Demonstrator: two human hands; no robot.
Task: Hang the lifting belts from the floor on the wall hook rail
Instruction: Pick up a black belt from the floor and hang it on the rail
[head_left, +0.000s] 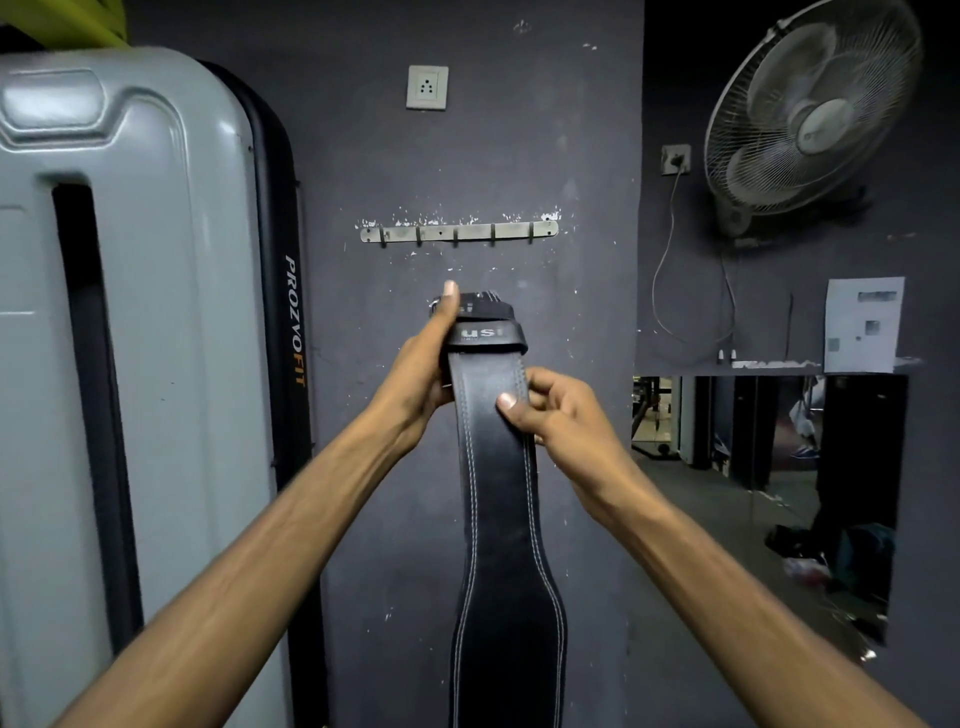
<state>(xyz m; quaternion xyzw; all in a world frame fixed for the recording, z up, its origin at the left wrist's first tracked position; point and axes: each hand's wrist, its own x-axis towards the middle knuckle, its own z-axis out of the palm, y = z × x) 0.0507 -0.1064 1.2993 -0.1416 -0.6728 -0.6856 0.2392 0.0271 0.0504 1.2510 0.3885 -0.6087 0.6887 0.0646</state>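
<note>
From the head camera, both bare arms reach out toward the dark wall, and a black lifting belt (501, 467) hangs between the hands, its wide stitched body dropping out of the bottom edge of the view. The left hand (421, 374) is wrapped around the belt's upper end, thumb pointing up beside the buckle end, where a loop printed with pale letters crosses the strap. The right hand (558, 415) pinches the strap just below that loop, thumb on the face, fingers curled behind its right edge. Both hands are closed on the belt, then; neither is free.

The hook rail (459, 232) is fixed to the wall straight above the belt's top end, near but not touching. It is a pale metal strip with a row of small dark hooks, and every hook I can see is bare. So nothing is hung yet, and this looks like the carry-up stage: belt off the floor, raised to the wall, not yet on a hook.

The next move, as I judge it, is to lift the top end up to the rail and catch the buckle or the loop over one of the hooks near the rail's middle. Whether the buckle's opening faces the wall I cannot tell; the left hand covers much of it. The hooks look small against a thick strap, so the catch needs care before either hand lets go.

A grey machine shroud (130, 338) stands left of the rail, a wall fan (810, 114) to the right.
</note>
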